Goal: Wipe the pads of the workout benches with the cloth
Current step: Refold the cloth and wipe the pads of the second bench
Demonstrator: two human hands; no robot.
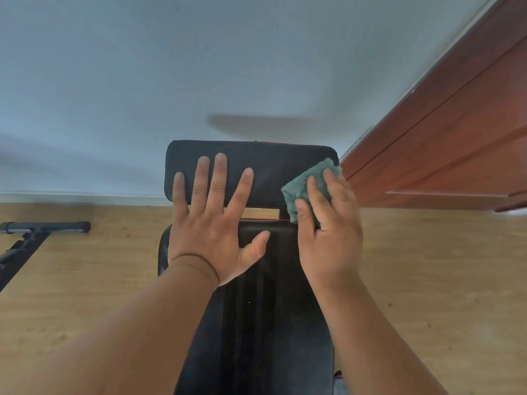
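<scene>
Wood floor point(99, 280) and a pale wall point(142, 81) lie past our hands, with a red-brown door point(445, 138) off to the right of our right hand. Our left hand point(211, 223) is spread wide and flat, its fingers over the black head pad point(268, 163) and its palm over the long back pad point(271, 323). Our right hand point(328, 223) holds the green cloth point(305, 183) under its fingers, at the right end of the head pad. Far to the left of our left hand we see a black bench foot point(45, 227) on the floor.
</scene>
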